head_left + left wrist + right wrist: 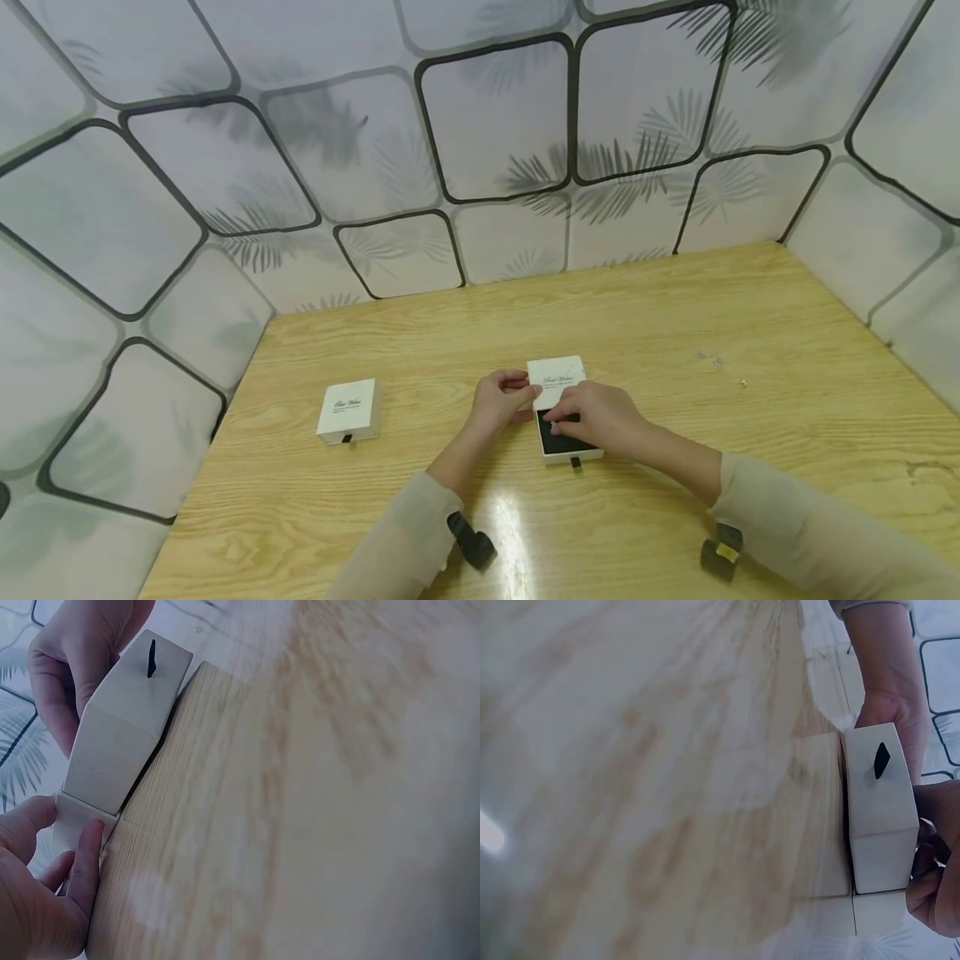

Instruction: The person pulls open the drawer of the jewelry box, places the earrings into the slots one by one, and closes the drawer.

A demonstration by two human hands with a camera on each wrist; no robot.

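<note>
Your right hand (596, 414) pinches a small silvery piece (553, 427) between thumb and forefinger; the piece is too small to make out its shape or long axis. It lies directly at those fingertips, over the black insert (564, 444) of the white drawer (557, 459); whether it is pressed into the insert or just above it, you cannot tell from here.

The relation to mind, in my judgement, is piece to insert: the tips sit toward the drawer's left side, near the sleeve's edge. The drawer's long axis runs with the sliding sleeve (553, 370), roughly away from you, and its black pull tab (576, 462) faces you. Your right hand is the nearer to the piece, palm down, its forearm slanting in from the lower right.

Your left hand (498, 402) grips the sleeve's left side, thumb on top, fingers along the edge, its forearm rising from the lower left.

Farther out, a closed white gift box (351, 408) stands well to the left, and tiny silvery bits (717, 362) lie to the right on the wooden table (637, 533).
</note>
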